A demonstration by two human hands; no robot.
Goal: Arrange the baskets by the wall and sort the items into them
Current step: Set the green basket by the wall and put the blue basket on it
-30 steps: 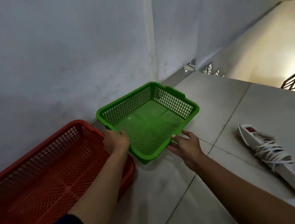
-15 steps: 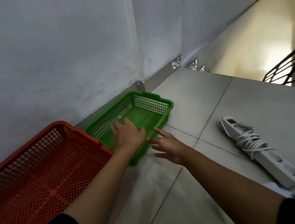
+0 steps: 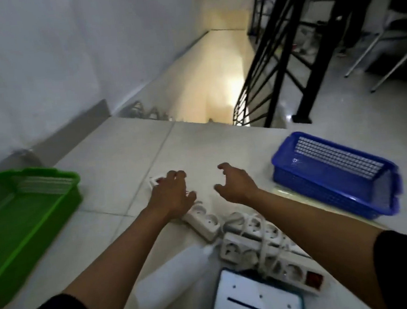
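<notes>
A green basket (image 3: 1, 258) lies on the tiled floor at the left, close to the wall. At the right sits a blue basket (image 3: 322, 189), empty as far as I can see. Between them, white power strips (image 3: 253, 245) with wound cords lie in a pile, beside a white squeeze bottle (image 3: 173, 276) on its side and a white flat plate (image 3: 255, 299). My left hand (image 3: 171, 196) hovers over the end of one power strip (image 3: 202, 220), fingers curled, holding nothing. My right hand (image 3: 236, 186) is in the air left of the blue basket, fingers apart.
The floor ends just ahead at a stairwell drop (image 3: 216, 85). A black metal railing (image 3: 286, 50) stands at the right of it. A grey wall with a skirting board (image 3: 62, 138) runs along the left. Chair legs (image 3: 384, 54) stand at the far right.
Both hands have let go of the green basket, which now rests by the wall. My view has swung right, bringing the blue basket and the pile of items in and losing the red basket.
</notes>
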